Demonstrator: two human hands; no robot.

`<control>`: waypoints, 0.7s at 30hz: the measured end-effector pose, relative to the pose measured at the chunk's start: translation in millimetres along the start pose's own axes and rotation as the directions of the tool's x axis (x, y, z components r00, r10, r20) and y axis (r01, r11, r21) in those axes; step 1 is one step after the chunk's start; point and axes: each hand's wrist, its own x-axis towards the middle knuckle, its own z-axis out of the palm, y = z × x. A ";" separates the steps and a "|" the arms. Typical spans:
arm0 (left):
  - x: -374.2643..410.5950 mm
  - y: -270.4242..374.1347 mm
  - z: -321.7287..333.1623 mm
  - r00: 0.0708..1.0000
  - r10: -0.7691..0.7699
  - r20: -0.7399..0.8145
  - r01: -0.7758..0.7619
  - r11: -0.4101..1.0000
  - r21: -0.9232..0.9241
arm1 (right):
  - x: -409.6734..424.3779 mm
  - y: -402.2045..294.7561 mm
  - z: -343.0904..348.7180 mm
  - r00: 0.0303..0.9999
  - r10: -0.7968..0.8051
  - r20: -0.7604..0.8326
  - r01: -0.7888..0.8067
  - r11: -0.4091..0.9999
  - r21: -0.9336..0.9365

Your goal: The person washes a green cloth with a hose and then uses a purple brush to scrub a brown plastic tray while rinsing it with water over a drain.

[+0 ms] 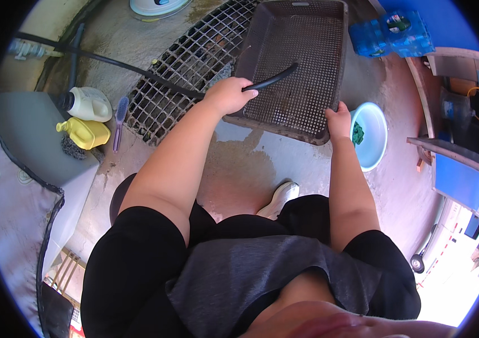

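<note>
My left hand [227,96] grips a black rubber hose [138,72] near its end. The hose's free end points to the right over a dark brown perforated plastic crate [294,91]; I cannot make out water at its mouth. My right hand [339,120] holds the crate's near right corner, thumb on the rim. The crate is shallow, with a mesh bottom, and looks tilted; its left side lies over a metal drain grate [167,101]. Beside my right hand, a light blue plastic basin [372,143] stands on the floor with a green cloth-like thing [358,134] inside.
At left on the concrete floor [239,169], partly wet, are a white jug [91,104], a yellow bottle [91,134], a scrubbing brush [119,122] and a scouring pad [72,148]. Shrink-wrapped bottles [391,34] stand at the far right. Another basin [159,6] is at the top.
</note>
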 end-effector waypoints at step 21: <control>-19.8 -28.5 61.1 0.989 0.018 0.144 -0.058 0.958 0.282 | -13.9 78.7 119.8 0.652 0.551 0.520 -0.718 0.669 0.192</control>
